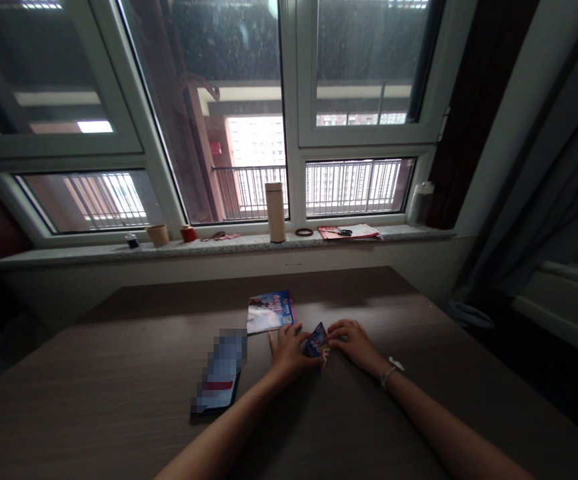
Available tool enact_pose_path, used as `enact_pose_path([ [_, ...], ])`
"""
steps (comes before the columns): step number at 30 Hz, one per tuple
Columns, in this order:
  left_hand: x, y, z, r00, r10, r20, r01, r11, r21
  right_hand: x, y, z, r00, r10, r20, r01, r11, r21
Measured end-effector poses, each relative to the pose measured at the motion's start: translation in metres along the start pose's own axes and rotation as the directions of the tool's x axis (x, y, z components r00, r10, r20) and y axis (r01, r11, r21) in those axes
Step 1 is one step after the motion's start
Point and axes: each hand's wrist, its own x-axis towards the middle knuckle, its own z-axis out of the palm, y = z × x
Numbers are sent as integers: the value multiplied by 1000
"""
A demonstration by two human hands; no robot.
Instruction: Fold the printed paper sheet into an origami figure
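Note:
Both my hands rest on a dark wooden table (119, 373) and meet over a small folded piece of colourful paper (316, 343). My left hand (289, 352) pinches the paper's left side, fingers curled onto it. My right hand (351, 341), with a bracelet at the wrist, presses its fingertips on the paper's right edge. Just beyond my left hand lies a colourful booklet (270, 311), flat on the table. A dark phone (220, 379) lies to the left of my left hand.
A stone window sill (219, 247) runs behind the table, bearing a tall beige flask (275, 212), a small cup (158, 235), a red pot (187, 233), a red folder (351, 231) and a white bottle (419, 203). A curtain (543, 200) hangs at the right.

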Motion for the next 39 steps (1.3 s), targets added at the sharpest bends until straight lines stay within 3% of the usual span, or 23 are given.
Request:
enact_pose_path([
  [13,-2,5,-4,1000,-22,15,22,1000,5,-1,-2,2,998,-49,-43,47,998,-52],
  [25,-2,3,-2,1000,-1,-1,1,1000,15,-1,5,4,990,-96,-103,96,995,1],
  [34,-3,5,-3,1000,-6,14,6,1000,5,-2,2,3,992,-59,-109,58,998,-15],
  [39,-3,5,-2,1000,3,-4,-3,1000,27,-3,-2,-1,990,-103,-98,108,993,46],
])
